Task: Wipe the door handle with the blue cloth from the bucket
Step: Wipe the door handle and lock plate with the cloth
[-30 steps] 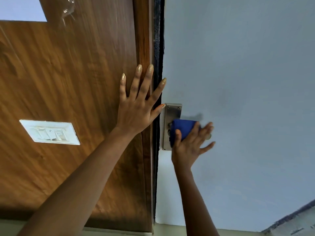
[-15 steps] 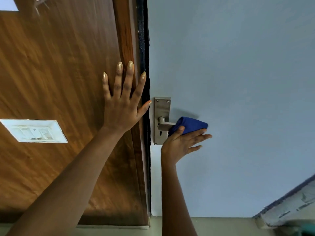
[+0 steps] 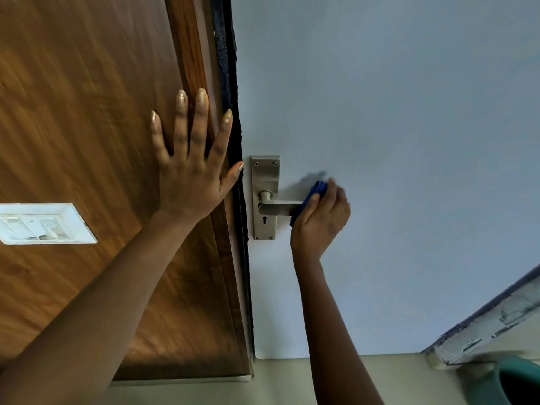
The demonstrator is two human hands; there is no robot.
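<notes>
Two hands: left hand [image 3: 187, 182] flat, empty | right hand [image 3: 321, 220] gripping one blue cloth [image 3: 314, 190] | one door handle [image 3: 277, 207]

A wood-grain panel [image 3: 87, 112] in warm brown is seen on the left, with a white switch plate [image 3: 43, 223] set into it. A pale grey-blue door surface [image 3: 409, 141] is spread across the right, edged by a dark strip [image 3: 230, 112]. A beige floor [image 3: 286, 381] is shown below. A worn, peeling frame edge [image 3: 496, 323] is glimpsed at lower right. Soft, even light is cast throughout.
</notes>
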